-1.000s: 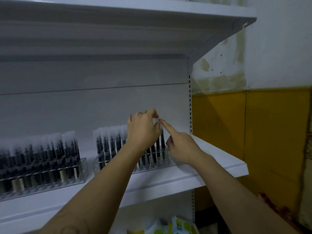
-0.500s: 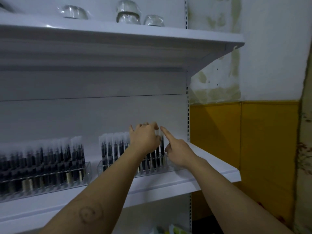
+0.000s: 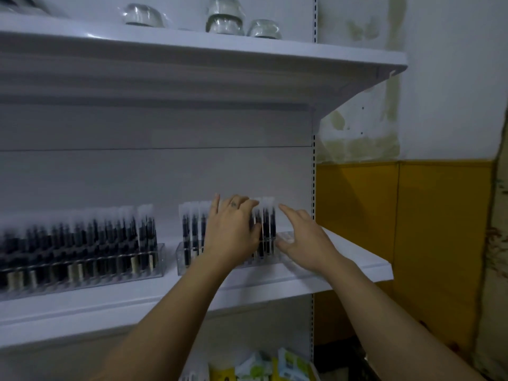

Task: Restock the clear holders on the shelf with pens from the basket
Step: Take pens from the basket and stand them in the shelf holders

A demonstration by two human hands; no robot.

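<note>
- From the head camera, a white shelf [image 3: 346, 259] carries two clear holders side by side, a small gap between them.
- The left holder [image 3: 161, 261] is packed with dark pens [image 3: 82, 240] standing upright in rows, their pale caps at the top.
- The right holder [image 3: 181, 258] sits near the right end of the shelf and also holds upright pens [image 3: 192, 229]. A few show at its left end and a few more [image 3: 265, 226] between the two hands.
- The left hand [image 3: 233, 229] reaches up from below, its back to the camera, and lies against the middle of the right holder's pens.
- Its fingers [image 3: 239, 203] bend over the pen tops, close together apart from the little finger, which stands off to the left. The thumb lies against the pens on the right. Whether the hand grips any pen cannot be told.
- The right hand [image 3: 305, 240] is just right of the pens, fingers spread and holding nothing. Its index finger points up and left towards the pen tops, and its thumb is at the holder's right end.
- On the upper shelf [image 3: 192, 46] stand wrapped glass bowls [image 3: 225, 22].
- To the right is a wall with a yellow lower panel [image 3: 384, 215].
- Below the shelf, coloured packets [image 3: 261, 367] show at the bottom edge.
</note>
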